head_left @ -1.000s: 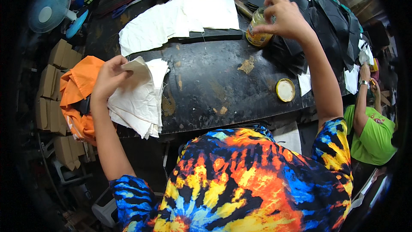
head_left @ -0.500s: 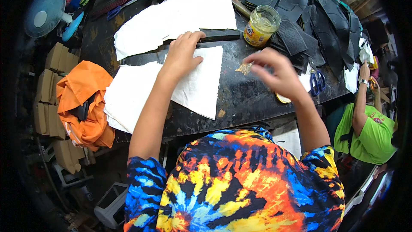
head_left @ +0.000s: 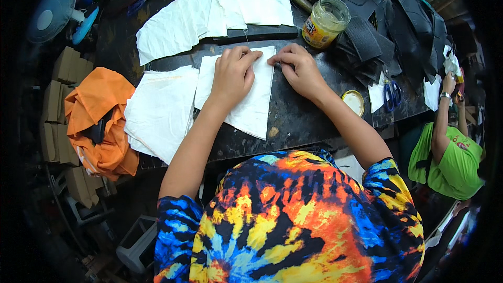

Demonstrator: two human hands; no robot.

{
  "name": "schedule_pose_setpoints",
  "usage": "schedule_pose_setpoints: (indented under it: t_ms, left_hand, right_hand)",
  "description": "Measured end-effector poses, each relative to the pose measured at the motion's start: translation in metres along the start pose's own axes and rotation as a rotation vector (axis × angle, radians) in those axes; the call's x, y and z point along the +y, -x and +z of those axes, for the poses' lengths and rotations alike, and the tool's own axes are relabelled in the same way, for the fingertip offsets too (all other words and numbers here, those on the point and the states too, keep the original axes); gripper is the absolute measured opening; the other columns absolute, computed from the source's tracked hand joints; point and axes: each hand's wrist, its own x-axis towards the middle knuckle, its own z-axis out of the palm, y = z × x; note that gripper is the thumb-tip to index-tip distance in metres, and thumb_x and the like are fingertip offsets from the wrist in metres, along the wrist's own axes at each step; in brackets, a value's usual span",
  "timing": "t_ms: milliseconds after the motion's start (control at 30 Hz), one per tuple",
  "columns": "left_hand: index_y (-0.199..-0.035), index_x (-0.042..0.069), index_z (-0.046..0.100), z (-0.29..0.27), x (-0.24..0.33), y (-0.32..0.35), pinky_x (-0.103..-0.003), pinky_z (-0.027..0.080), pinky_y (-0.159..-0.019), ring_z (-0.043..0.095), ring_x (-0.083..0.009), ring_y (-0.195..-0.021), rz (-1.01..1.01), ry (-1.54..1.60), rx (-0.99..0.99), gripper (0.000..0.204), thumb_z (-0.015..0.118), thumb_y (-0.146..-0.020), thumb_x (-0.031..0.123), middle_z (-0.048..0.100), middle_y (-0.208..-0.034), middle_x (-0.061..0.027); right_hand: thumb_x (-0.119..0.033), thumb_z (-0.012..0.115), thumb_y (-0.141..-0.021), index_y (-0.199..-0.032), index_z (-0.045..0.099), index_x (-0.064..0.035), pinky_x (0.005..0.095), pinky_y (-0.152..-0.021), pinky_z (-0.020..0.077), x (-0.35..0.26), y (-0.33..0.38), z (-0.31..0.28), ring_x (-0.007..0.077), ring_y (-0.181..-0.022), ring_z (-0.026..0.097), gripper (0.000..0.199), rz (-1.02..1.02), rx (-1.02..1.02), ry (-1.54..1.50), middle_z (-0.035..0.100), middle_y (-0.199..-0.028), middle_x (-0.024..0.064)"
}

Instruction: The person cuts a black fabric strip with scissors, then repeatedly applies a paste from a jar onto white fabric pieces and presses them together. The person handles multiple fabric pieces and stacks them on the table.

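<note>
And here, at the middle of the black, worn table [head_left: 298, 105], the tapered white cloth piece [head_left: 249, 110] lies flat, its lower end pointing at the near edge. The left hand [head_left: 232, 73] rests over its upper part, fingers bent; the right hand [head_left: 301, 71] is in at the upper right corner, fingers curled toward the thumb. The two hands sit just apart, fingertips almost meeting, and whether either one is pinching the fabric I cannot tell!

To the left, a stack of white fabric panels [head_left: 160, 110] lies by the table's near left corner, just beside a crumpled bright orange cloth bundle [head_left: 99, 126]. Farther back, toward the far edge, a fan of overlapping white cloth pieces [head_left: 209, 10] spreads over a long black strip [head_left: 257, 35].

Over on the right, an open glass jar with a yellow label [head_left: 322, 29] stands upright beside a heap of flat black pieces [head_left: 364, 42]. Nearer the near edge lies a round, gold-rimmed lid [head_left: 352, 104], then scissors with blue handles [head_left: 389, 96]. Beyond the right end, a person in a lime green shirt [head_left: 453, 162] has both arms raised.
</note>
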Motion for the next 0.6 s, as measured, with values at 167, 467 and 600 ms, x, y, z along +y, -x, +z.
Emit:
schedule_pose_setpoints:
  t_ms: [167, 467, 600]
  left_hand:
    - [-0.119, 0.012, 0.076, 0.002, -0.003, -0.001, -0.043, 0.047, -0.091, 0.060, -0.0285, -0.105, -0.001, 0.017, 0.016, 0.035, 0.067, -0.086, 0.003, 0.066, -0.112, -0.0060]
    - [-0.124, 0.014, 0.075, 0.004, -0.008, 0.001, -0.044, 0.048, -0.094, 0.060, -0.0324, -0.107, -0.002, 0.028, -0.003, 0.041, 0.064, -0.087, 0.001, 0.065, -0.117, -0.0104]
    - [-0.124, 0.014, 0.075, 0.004, -0.010, 0.002, -0.044, 0.048, -0.095, 0.060, -0.0326, -0.108, -0.002, 0.022, 0.000, 0.040, 0.063, -0.088, 0.002, 0.065, -0.117, -0.0107]
  right_hand:
    - [0.000, 0.068, -0.083, -0.107, 0.082, -0.0160, 0.0445, -0.091, 0.0483, -0.001, 0.008, 0.001, 0.0306, -0.106, 0.063, 0.032, -0.068, -0.023, 0.074, 0.066, -0.104, 0.0084]
    - [-0.012, 0.072, -0.083, -0.113, 0.078, -0.0163, 0.0400, -0.082, 0.0425, -0.057, 0.085, -0.011, 0.0229, -0.097, 0.060, 0.032, -0.427, -0.191, 0.167, 0.064, -0.102, 0.0015]
    - [-0.020, 0.064, -0.089, -0.115, 0.077, -0.0158, 0.0391, -0.085, 0.0418, -0.066, 0.092, -0.017, 0.0203, -0.100, 0.059, 0.029, -0.538, -0.335, 0.147, 0.064, -0.106, 0.0010]
